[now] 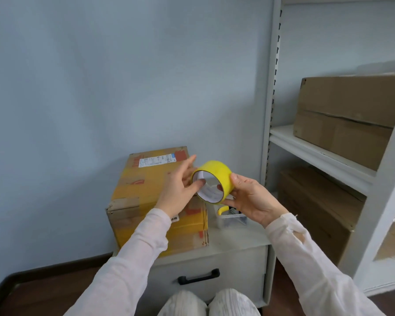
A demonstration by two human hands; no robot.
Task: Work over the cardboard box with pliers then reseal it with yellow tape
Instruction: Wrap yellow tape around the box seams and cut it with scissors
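A roll of yellow tape (217,172) is held up in the air between both hands, above the right edge of the cardboard box (144,190). My right hand (253,199) grips the roll's right side with the thumb on its outer face. My left hand (180,190) touches the roll's left rim, thumb at the inner core, fingers spread behind. The box is closed, covered in yellow tape strips, with a white shipping label on top. It stands on a white drawer cabinet (228,242). A yellow handle (221,209), possibly the pliers, pokes from a clear tray (232,218).
The cabinet has a black drawer handle (198,277). A white metal shelf unit (324,156) stands to the right, with a brown carton (349,117) on its upper shelf and another carton (317,208) below. My knees (210,302) are close to the cabinet front.
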